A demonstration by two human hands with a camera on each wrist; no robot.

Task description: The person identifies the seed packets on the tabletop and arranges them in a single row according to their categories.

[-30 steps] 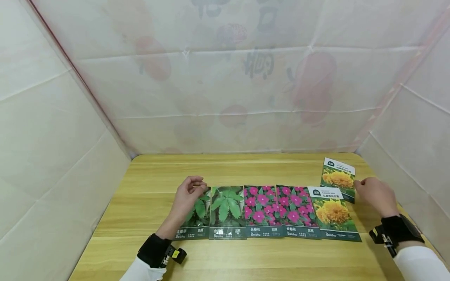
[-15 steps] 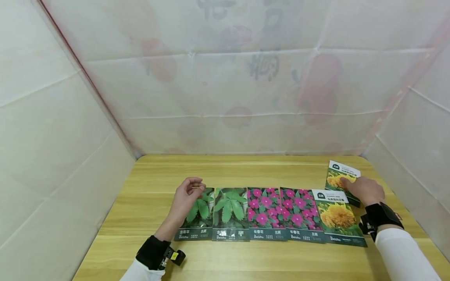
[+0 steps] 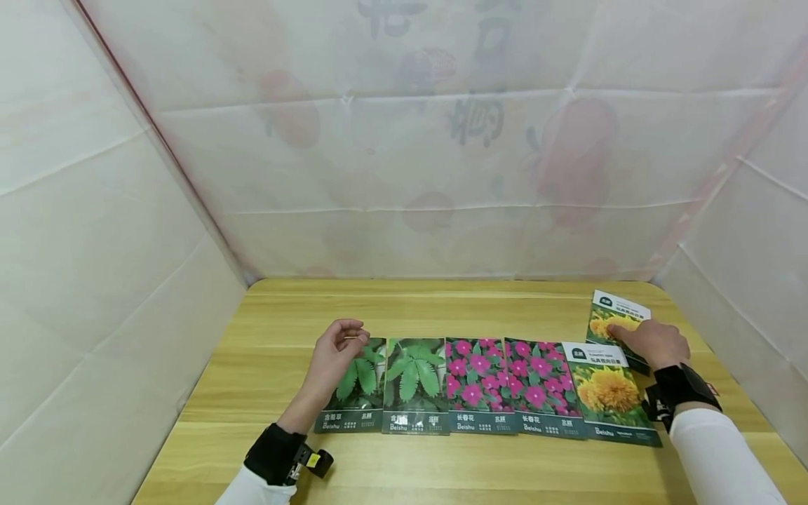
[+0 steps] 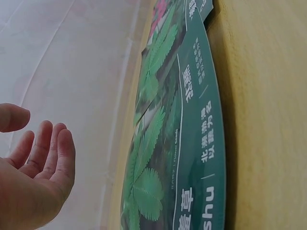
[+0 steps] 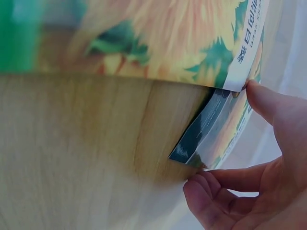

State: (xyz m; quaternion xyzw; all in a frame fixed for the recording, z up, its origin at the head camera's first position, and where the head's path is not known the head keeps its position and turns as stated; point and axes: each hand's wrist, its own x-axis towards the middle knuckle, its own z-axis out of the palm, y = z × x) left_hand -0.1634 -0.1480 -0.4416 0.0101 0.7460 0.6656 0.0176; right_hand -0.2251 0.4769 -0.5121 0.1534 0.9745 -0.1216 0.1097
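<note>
A row of seed packets lies on the wooden table. At its left end is a green-leaf seed packet [image 3: 360, 386], partly hidden by my left hand [image 3: 337, 351], which hovers over its corner with fingers loosely bent and holding nothing. In the left wrist view, that hand [image 4: 41, 172] is apart from the packets. My right hand [image 3: 656, 342] grips the farther sunflower seed packet [image 3: 621, 306] by its sides. In the right wrist view, the thumb is at one edge and the curled fingers [image 5: 204, 189] at another. The nearer sunflower seed packet [image 3: 609, 393] overlaps its lower end.
A second green-leaf packet [image 3: 416, 382] and two pink-flower packets [image 3: 478, 382] fill the middle of the row, edges touching or overlapping. White cloth walls [image 3: 410, 168] enclose the wooden table [image 3: 391, 470] at the back and both sides.
My right hand has moved left from the farther sunflower packet's right edge onto it and now grips it. The left hand keeps its place. The view has shifted slightly.
</note>
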